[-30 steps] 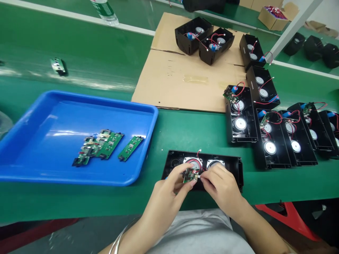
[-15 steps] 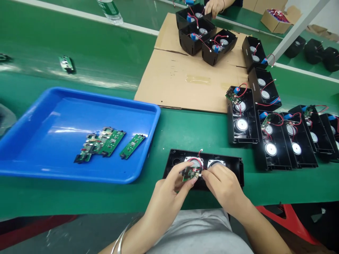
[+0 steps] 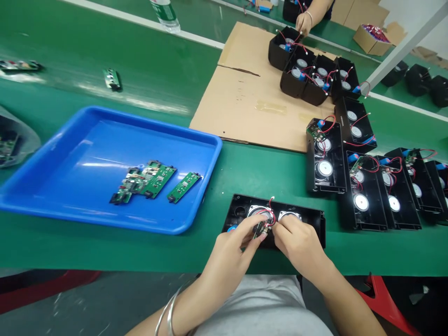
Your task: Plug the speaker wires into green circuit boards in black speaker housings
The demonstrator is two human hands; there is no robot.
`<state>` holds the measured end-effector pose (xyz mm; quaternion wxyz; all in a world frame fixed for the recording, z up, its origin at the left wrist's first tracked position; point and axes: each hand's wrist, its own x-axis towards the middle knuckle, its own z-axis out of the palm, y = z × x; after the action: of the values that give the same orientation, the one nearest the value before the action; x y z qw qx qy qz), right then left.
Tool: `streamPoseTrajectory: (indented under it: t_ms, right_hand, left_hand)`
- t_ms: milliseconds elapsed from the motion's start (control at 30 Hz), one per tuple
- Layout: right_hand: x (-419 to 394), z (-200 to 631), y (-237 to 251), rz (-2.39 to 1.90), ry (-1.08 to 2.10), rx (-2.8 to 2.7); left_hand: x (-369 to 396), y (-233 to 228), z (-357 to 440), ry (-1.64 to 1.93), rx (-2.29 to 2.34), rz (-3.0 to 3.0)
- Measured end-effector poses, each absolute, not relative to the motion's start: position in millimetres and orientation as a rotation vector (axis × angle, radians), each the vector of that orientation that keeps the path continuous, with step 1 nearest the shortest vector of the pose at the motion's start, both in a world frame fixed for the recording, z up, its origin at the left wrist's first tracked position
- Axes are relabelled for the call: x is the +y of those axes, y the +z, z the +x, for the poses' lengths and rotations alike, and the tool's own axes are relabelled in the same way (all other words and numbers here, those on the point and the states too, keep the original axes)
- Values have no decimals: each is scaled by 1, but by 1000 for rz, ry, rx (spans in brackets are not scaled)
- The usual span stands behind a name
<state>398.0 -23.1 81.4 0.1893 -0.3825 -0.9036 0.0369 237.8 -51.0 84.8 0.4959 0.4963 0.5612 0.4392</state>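
Note:
Between the thumb and fingers of my left hand (image 3: 235, 243) is a small circuit board (image 3: 259, 229), held tilted over an open black speaker housing (image 3: 315, 224). My right hand (image 3: 297, 240) is closed in a pinch beside the board, near red wires (image 3: 273, 217); what sits between its fingertips is hidden. Two round speakers show inside the housing, the left speaker (image 3: 258, 210) and the right speaker (image 3: 290, 215), partly covered by my hands. A bit of blue battery (image 3: 231, 228) peeks out left of my left hand.
A blue tray (image 3: 105, 217) with several green circuit boards (image 3: 159, 181) lies to the left. Several wired speaker housings (image 3: 325, 156) stand at right. Across the table, a co-worker's hand (image 3: 304, 23) touches a housing (image 3: 280, 53) on cardboard (image 3: 241, 107). A bottle (image 3: 166, 16) stands at the back.
The circuit board has turned more edge-on in my left hand, while my right hand stays beside it. Across the table, housings on the cardboard have moved right, closer together. The view has shifted slightly.

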Motion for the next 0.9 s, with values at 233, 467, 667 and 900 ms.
streamPoseTrajectory:
  t_ms: [233,467,667,900]
  right_hand:
    - [-23,398,81,-1035,206,-2523]
    - [-20,402,77,-1060,334,-2437]
    - [-17,401,77,-1125,372,-2415]
    - [0,390,98,-1603,1275,-2010]
  left_hand:
    - [-51,84,237,1027,1357,1245]
    - [-51,83,232,974,1344,1520]
    - [-49,84,231,992,1325,1550]
    - [-55,86,225,955,1374,1205]
